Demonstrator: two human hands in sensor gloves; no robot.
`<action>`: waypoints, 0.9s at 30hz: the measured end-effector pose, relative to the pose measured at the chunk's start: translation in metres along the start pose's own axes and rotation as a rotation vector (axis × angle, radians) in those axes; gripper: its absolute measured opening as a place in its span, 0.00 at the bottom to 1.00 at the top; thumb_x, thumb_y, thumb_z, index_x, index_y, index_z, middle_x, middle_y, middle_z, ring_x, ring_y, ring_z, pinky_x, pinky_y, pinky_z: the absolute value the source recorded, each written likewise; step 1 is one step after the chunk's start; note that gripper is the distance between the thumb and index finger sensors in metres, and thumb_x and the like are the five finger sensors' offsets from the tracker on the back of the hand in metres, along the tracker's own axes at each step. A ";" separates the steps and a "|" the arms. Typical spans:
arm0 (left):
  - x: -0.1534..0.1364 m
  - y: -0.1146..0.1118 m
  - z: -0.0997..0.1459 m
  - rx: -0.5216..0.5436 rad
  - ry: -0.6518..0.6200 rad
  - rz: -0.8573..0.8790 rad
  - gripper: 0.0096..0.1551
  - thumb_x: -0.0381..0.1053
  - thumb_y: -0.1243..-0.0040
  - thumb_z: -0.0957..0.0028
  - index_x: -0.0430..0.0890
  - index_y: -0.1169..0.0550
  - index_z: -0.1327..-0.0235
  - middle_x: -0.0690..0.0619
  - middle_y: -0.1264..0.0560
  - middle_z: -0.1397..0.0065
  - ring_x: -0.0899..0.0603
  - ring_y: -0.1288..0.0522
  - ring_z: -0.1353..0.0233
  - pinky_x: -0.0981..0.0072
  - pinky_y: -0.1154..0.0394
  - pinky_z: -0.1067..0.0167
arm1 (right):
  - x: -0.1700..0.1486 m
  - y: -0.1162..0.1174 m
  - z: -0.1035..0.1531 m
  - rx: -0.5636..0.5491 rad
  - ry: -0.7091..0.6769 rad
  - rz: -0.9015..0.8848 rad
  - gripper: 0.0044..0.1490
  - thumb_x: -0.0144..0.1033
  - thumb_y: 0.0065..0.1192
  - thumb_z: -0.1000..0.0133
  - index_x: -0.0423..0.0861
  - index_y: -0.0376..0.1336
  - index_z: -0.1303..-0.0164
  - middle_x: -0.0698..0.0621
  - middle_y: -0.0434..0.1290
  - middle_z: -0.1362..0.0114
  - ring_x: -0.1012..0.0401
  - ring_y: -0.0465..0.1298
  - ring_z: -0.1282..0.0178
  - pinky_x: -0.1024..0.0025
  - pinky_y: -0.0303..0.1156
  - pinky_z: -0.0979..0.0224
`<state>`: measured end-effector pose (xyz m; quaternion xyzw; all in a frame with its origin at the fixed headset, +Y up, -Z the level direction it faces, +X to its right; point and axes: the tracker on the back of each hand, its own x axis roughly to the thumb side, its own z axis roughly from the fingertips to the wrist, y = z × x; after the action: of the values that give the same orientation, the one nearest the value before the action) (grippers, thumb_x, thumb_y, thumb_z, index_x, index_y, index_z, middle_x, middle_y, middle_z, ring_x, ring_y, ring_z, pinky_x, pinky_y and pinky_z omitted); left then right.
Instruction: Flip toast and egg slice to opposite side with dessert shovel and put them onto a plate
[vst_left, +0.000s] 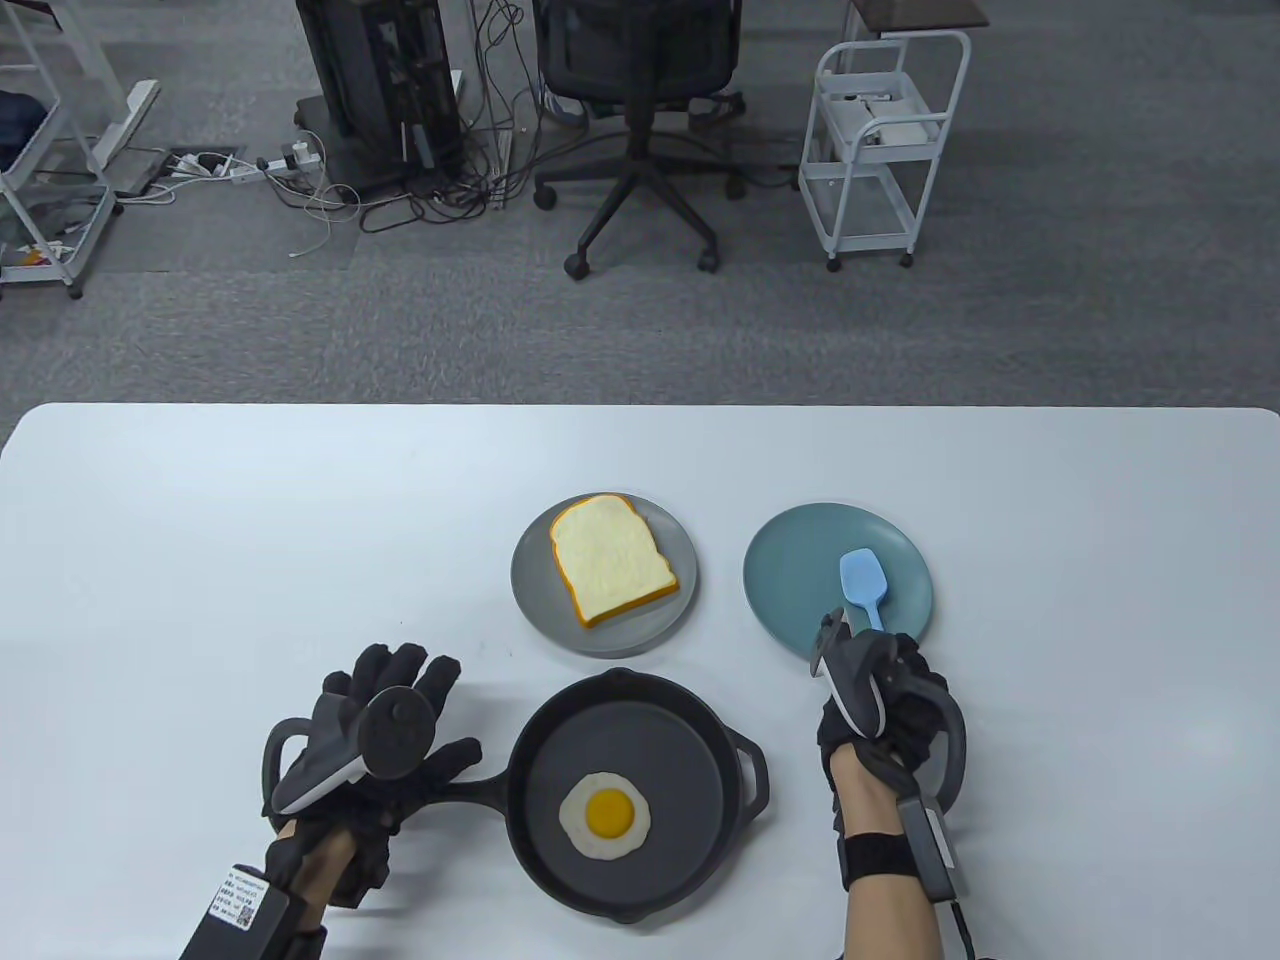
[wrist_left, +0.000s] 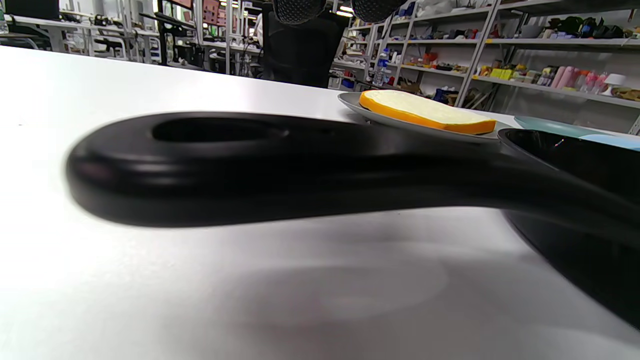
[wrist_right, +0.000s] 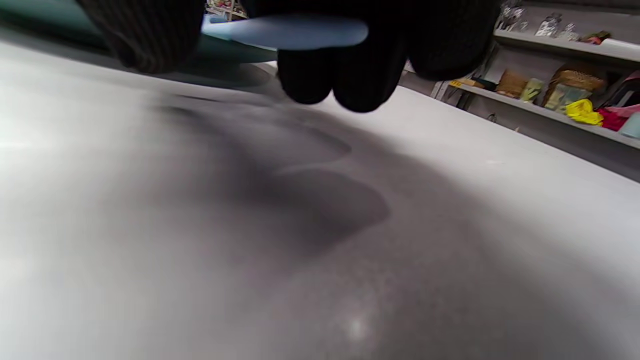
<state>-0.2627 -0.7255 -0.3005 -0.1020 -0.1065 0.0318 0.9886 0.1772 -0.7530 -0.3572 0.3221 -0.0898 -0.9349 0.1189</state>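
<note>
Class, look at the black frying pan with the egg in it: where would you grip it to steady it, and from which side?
Grip the long handle of the frying pan, coming from its left, where the left hand hovers. It sticks out flat toward that side.

Grey carpet (vst_left: 1050, 300), black office chair (vst_left: 640, 120), white trolley (vst_left: 885, 150), stocked shelves (wrist_left: 550, 50).

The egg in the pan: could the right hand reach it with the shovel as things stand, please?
Probably yes. The egg lies uncovered in the open pan, and the right hand, gripping the shovel, has bare table between.
</note>
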 end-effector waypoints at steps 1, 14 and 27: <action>0.001 0.000 0.000 -0.003 -0.001 -0.002 0.56 0.78 0.60 0.63 0.57 0.49 0.18 0.44 0.52 0.11 0.27 0.55 0.14 0.28 0.55 0.23 | -0.001 0.000 -0.001 -0.009 0.011 0.000 0.46 0.52 0.64 0.49 0.45 0.55 0.22 0.51 0.77 0.29 0.52 0.78 0.33 0.52 0.72 0.34; -0.001 0.001 0.000 -0.012 0.016 -0.004 0.57 0.79 0.60 0.63 0.56 0.49 0.18 0.44 0.52 0.11 0.27 0.55 0.14 0.28 0.55 0.23 | -0.041 -0.001 -0.030 0.126 0.063 -0.372 0.35 0.52 0.66 0.50 0.45 0.68 0.36 0.60 0.82 0.54 0.60 0.83 0.55 0.60 0.79 0.48; 0.001 0.000 -0.001 -0.022 0.013 -0.010 0.56 0.78 0.60 0.63 0.56 0.48 0.18 0.44 0.51 0.11 0.27 0.54 0.14 0.29 0.54 0.23 | -0.066 -0.045 0.015 -0.080 -0.202 -0.584 0.34 0.58 0.66 0.53 0.47 0.72 0.45 0.63 0.83 0.66 0.63 0.85 0.66 0.63 0.81 0.57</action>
<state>-0.2619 -0.7251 -0.3012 -0.1124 -0.1010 0.0253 0.9882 0.2112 -0.6896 -0.3181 0.2348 0.0318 -0.9596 -0.1515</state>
